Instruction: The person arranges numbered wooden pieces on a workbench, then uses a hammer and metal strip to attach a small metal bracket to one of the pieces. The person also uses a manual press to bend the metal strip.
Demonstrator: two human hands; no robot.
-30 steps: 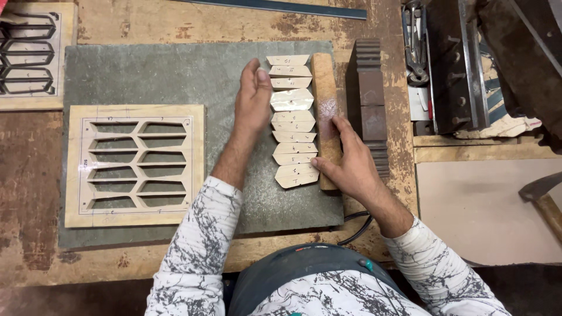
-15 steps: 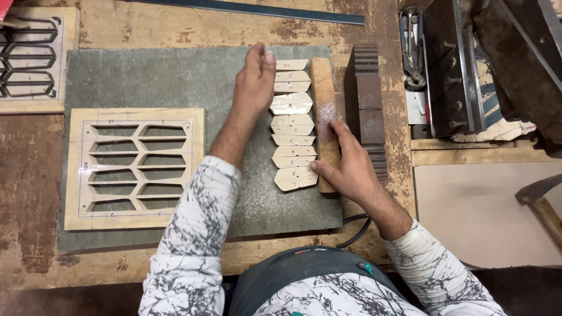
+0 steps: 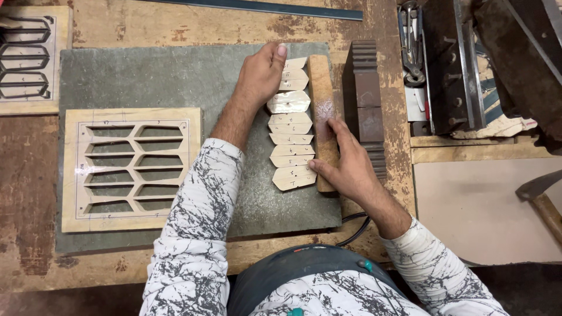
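1. Work in hand: a column of small pale wooden cut-out pieces [image 3: 291, 139] lined up at centre frame, on the right part of a grey stone slab [image 3: 158, 76].
2. Pieces are flat, pointed at the ends, roughly hexagonal. I count about eight, edge to edge from top to bottom; the topmost ones are partly hidden under the hand, so the count is approximate.
3. Their right ends butt against a wooden block [image 3: 322, 117] lying lengthwise just right of the column, serving as a straightedge.
4. Left hand [image 3: 261, 73]: flat, fingers extended, resting on the upper pieces, fingertips near the top of the column. Not gripping, just pressing.
5. Right hand [image 3: 346, 165]: laid on the lower part of the block, thumb touching the right end of a lower piece. Pressing, nothing grasped.
6. Done, by my read: pieces cut, laid in order and mostly squared to the block. The lower ones look slightly staggered on their left ends.
7. Left: a pale fretwork panel [image 3: 131, 168] sits lower left on the slab, all openings empty. No piece is fitted into it.
8. Nearby: a second fretwork panel [image 3: 29, 58] at the upper left edge, a dark toothed block [image 3: 364, 105] right of the wooden block, and a hammer head [image 3: 541, 190] at the right edge.
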